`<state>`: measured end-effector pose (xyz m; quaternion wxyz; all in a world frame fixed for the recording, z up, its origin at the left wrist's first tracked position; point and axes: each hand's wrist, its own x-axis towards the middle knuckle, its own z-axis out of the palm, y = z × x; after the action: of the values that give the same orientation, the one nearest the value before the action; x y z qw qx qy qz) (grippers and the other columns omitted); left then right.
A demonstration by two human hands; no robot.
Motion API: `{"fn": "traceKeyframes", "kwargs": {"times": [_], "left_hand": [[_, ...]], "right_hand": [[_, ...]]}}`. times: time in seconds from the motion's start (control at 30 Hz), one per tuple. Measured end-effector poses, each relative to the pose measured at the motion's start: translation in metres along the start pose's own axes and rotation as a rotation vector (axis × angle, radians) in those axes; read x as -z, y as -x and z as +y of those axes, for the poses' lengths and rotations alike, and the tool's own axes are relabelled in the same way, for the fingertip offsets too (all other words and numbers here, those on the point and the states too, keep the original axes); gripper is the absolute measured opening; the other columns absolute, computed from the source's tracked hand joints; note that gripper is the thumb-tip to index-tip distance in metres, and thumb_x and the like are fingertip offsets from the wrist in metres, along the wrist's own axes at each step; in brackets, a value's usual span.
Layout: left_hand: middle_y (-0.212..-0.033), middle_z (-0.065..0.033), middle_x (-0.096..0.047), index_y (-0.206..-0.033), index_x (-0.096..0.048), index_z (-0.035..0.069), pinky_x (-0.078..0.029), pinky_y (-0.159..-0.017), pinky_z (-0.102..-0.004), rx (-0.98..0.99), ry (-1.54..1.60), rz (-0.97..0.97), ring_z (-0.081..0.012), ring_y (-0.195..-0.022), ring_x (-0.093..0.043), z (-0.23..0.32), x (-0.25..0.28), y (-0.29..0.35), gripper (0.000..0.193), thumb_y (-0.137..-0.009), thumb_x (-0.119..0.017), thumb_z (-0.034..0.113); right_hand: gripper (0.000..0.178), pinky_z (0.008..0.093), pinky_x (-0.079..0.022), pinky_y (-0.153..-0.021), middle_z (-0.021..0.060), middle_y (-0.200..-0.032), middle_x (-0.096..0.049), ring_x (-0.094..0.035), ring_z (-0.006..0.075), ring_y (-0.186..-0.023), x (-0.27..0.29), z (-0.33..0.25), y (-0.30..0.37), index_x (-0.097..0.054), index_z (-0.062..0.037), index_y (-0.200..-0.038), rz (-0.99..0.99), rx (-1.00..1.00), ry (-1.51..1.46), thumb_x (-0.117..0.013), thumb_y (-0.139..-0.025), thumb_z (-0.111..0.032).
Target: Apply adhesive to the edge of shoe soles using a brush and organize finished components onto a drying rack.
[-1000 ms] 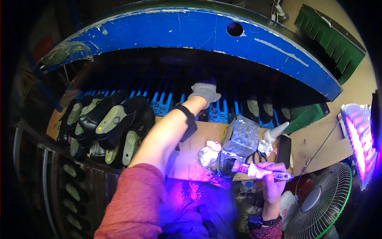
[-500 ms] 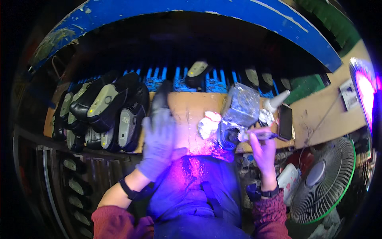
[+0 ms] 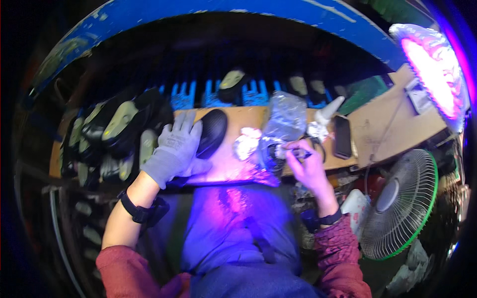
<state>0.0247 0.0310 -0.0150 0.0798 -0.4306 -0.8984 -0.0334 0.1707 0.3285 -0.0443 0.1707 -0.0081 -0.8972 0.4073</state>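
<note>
My left hand (image 3: 176, 146), in a grey glove, lies with its fingers stretched out over the row of shoes, its right side against a black shoe (image 3: 213, 131) with the dark sole showing. Part of that shoe is hidden behind the glove. My bare right hand (image 3: 306, 168) pinches a slim brush-like tool (image 3: 302, 155) with a dark handle. The tool's pale tip is at the mouth of a dark container (image 3: 272, 153), where its end is hidden. Behind the container stands a clear, plastic-wrapped block (image 3: 285, 115). A crumpled white wad (image 3: 247, 144) sits to the left.
Several black shoes with pale soles (image 3: 120, 119) are piled on the left of the bench. A white nozzle bottle (image 3: 329, 109) and a phone (image 3: 342, 136) stand right of the container. A fan (image 3: 397, 203) and a glowing lamp (image 3: 432, 74) are at the right.
My left hand has moved left and up, showing more of the black shoe beside it. My right hand stays at the container with the tool. The whole view has shifted a little.
</note>
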Motion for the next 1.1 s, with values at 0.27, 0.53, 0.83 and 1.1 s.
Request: {"fn": "traceKeyframes", "kwargs": {"times": [0.27,0.53,0.83,1.1], "left_hand": [[-0.103,-0.0251,-0.062,-0.143,-0.026,0.013,-0.049,-0.079,-0.0453,0.462,0.022,-0.393,-0.0402,-0.090,-0.063,0.026,0.016,-0.062,0.111,-0.050,-0.081,0.042],[-0.133,-0.0151,-0.045,-0.142,-0.027,0.006,-0.037,-0.102,-0.0378,0.327,0.370,0.587,-0.0289,-0.119,-0.046,0.029,-0.009,0.013,0.098,-0.060,-0.079,0.012],[-0.118,-0.0251,-0.050,-0.104,-0.041,0.006,-0.044,-0.090,-0.0574,-0.116,0.497,0.573,-0.0463,-0.107,-0.051,0.049,-0.060,0.092,0.033,-0.078,-0.060,0.001],[-0.113,-0.0198,-0.055,-0.118,-0.049,0.001,-0.041,-0.092,-0.0579,-0.097,0.554,0.495,-0.0398,-0.105,-0.053,0.060,-0.062,0.111,0.043,-0.080,-0.057,0.018]], "right_hand": [[0.020,0.0419,-0.048,-0.067,0.0155,-0.081,-0.060,-0.061,0.0346,-0.077,-0.005,0.010,-0.002,-0.056,-0.0063,-0.094,0.088,0.106,0.104,-0.061,-0.085,-0.024],[0.029,0.0413,-0.049,-0.076,0.0200,-0.091,-0.062,-0.061,0.0358,-0.089,-0.010,0.001,0.009,-0.060,-0.0024,-0.099,0.077,-0.134,-0.011,-0.057,-0.087,-0.028],[0.014,0.0251,-0.051,-0.054,0.0127,-0.083,-0.063,-0.062,0.0148,-0.063,-0.048,-0.005,0.039,-0.047,-0.0015,-0.091,0.522,-0.285,-0.648,-0.047,-0.097,-0.014],[0.012,0.0233,-0.045,-0.047,0.0063,-0.068,-0.062,-0.059,0.0107,-0.053,-0.111,-0.059,-0.047,-0.049,-0.0009,-0.093,0.089,-0.317,-0.627,-0.056,-0.092,-0.011]]}}
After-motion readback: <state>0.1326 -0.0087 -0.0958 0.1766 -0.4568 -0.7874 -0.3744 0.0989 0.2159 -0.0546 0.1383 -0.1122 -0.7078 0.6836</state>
